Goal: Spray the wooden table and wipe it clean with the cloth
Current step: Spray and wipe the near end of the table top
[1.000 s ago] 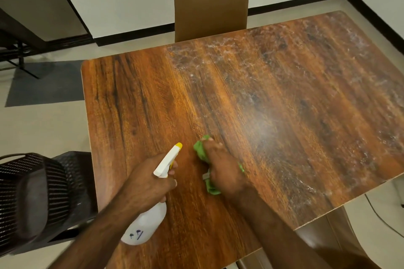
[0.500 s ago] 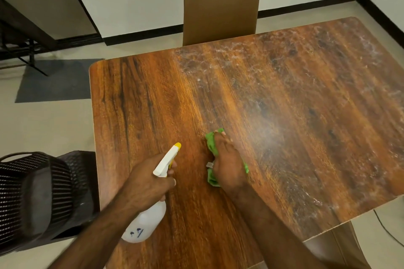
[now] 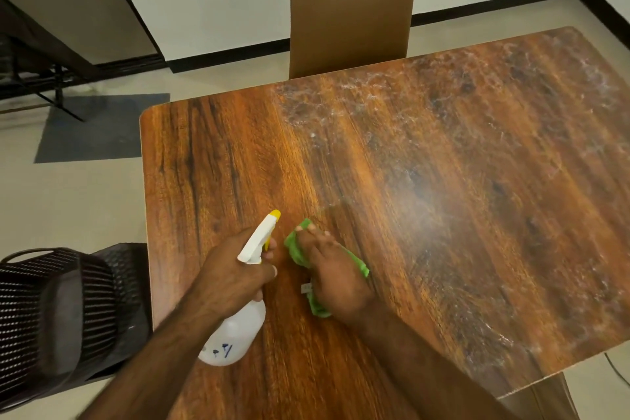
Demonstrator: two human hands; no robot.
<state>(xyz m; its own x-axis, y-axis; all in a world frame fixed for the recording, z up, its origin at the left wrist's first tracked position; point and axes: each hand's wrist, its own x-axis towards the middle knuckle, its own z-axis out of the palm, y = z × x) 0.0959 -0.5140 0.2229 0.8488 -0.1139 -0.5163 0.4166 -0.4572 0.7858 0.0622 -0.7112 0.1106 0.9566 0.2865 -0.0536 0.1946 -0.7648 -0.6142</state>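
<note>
The wooden table [image 3: 426, 181] fills most of the view; its right and far parts carry whitish spray streaks, while the left part looks darker and plain. My left hand [image 3: 235, 274] grips the neck of a white spray bottle [image 3: 235, 337] with a yellow nozzle tip, held just above the table's near left. Right beside it, my right hand [image 3: 335, 278] presses flat on a green cloth [image 3: 295, 251] lying on the tabletop. Most of the cloth is hidden under the hand.
A brown padded chair [image 3: 351, 10] stands tucked at the table's far side. A black woven chair [image 3: 58, 314] sits off the left edge. Another brown chair seat [image 3: 542, 399] shows at the near right corner. A grey mat [image 3: 99, 128] lies on the floor.
My right hand slid the cloth away from me and a little right, then back toward the bottle. My left hand and the bottle stayed about where they were.
</note>
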